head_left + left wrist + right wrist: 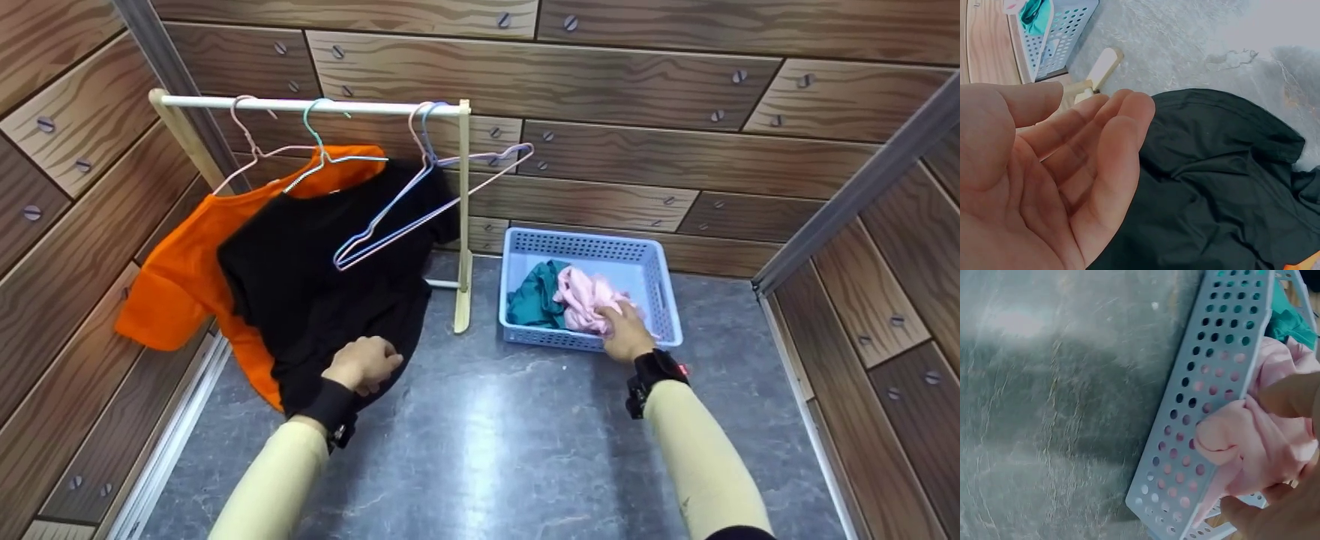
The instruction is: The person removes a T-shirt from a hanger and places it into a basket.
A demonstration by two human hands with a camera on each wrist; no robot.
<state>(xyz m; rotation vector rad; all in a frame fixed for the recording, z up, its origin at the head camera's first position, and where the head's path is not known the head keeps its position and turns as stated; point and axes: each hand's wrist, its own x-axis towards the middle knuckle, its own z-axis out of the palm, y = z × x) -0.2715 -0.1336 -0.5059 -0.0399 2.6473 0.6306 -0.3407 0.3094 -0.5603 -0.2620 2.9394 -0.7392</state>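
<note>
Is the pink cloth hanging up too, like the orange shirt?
No, the pink cloth lies in the blue basket, with the right hand on it.

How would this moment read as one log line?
right hand: grips pink cloth, inside blue perforated plastic basket | left hand: holds nothing, near black cloth shirt | teal cloth: in basket

No text, number or brand can be read in any of the three views. A small red tag [683,369] sits on the black strap [657,374] at the right wrist, and it seems to carry some light mark, but this is too small for reading. At the neckline of the black shirt [289,285] there is one tiny pale spot; whether it is a label, I cannot tell.
</note>
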